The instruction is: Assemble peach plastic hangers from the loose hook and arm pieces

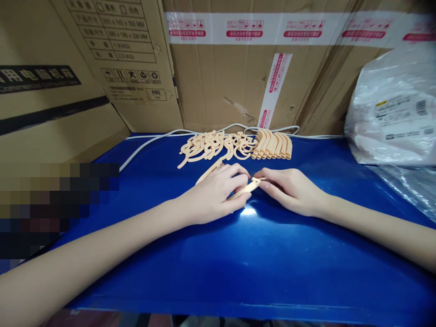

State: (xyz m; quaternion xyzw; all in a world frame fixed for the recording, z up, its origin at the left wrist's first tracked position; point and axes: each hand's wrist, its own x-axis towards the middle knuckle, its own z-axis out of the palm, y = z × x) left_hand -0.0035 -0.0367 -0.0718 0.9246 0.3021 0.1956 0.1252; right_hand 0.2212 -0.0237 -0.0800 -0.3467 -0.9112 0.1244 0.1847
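Observation:
My left hand (214, 193) and my right hand (293, 190) meet at the middle of the blue table top (238, 263). Between their fingertips they pinch one thin peach-coloured plastic strip (248, 187), which lies almost flat just above the table. Its far end (207, 172) sticks out behind my left hand. Behind the hands lies a loose heap of the same curved peach pieces (214, 146). To the right of the heap, a neat row of peach pieces (273, 145) stands stacked side by side.
Cardboard boxes (238, 81) wall off the back and the left side. A white cable (150, 141) runs along the table's rear edge. A crinkled plastic bag (395, 109) with labels sits at the right. A pixelated patch covers the left edge.

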